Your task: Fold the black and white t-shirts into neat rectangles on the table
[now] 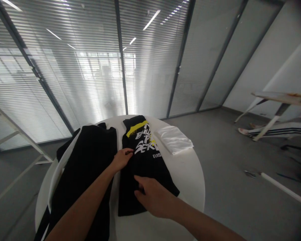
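A black T-shirt (150,170) with white lettering and a yellow band lies partly folded into a narrow shape on a round white table (190,180). My left hand (121,158) rests at the shirt's left edge, beside the lettering, its fingers stretched toward the print. Lower down, my right hand (154,197) is over the shirt's lower part, index finger and thumb apart. Neither hand visibly grips the cloth. Left of the shirt lies a larger black garment (90,160) with a white stripe along its side; my left forearm crosses over it.
A folded white cloth (175,139) lies at the table's right. Behind the table stands a glass partition (150,67) with blinds. A white metal frame (17,130) is at left. Another table (278,97) stands at right, with a person's striped trouser leg (286,129) below it.
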Demonstrator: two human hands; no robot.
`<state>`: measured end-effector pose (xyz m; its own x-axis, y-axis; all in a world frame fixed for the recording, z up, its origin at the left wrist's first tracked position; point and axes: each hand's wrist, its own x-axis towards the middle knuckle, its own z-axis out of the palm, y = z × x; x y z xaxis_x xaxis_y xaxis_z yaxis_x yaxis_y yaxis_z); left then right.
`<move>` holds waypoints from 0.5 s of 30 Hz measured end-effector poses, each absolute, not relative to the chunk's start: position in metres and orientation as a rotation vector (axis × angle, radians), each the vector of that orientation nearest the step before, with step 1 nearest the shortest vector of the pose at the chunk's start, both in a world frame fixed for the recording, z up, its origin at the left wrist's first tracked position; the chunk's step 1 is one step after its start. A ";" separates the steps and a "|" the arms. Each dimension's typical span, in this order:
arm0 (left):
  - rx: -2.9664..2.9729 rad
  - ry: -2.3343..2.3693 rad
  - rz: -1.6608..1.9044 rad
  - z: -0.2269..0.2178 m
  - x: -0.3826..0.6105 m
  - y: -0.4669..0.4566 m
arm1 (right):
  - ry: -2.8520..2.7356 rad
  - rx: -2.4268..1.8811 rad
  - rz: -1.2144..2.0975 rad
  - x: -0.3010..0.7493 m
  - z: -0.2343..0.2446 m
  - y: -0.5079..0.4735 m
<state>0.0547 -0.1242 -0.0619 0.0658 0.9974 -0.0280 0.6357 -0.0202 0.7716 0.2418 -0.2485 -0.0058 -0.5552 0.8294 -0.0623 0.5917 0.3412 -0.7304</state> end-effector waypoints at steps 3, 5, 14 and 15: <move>1.616 1.629 0.766 -0.057 0.046 -0.116 | -2.356 -1.205 1.071 0.240 -0.003 -0.248; 1.510 1.650 0.815 -0.049 0.040 -0.105 | -2.397 -1.158 1.073 0.238 -0.001 -0.246; 1.594 1.732 0.775 -0.051 0.043 -0.021 | -2.628 -0.809 1.005 0.229 -0.012 -0.238; 1.628 1.731 0.762 -0.055 0.044 -0.015 | -2.639 -0.789 1.010 0.230 -0.012 -0.237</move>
<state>0.0445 -0.0147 -0.0555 -0.0326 0.9977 -0.0594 0.6300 0.0666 0.7737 0.2295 -0.2373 -0.0124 -0.8354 0.5497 0.0029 0.4072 0.6225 -0.6683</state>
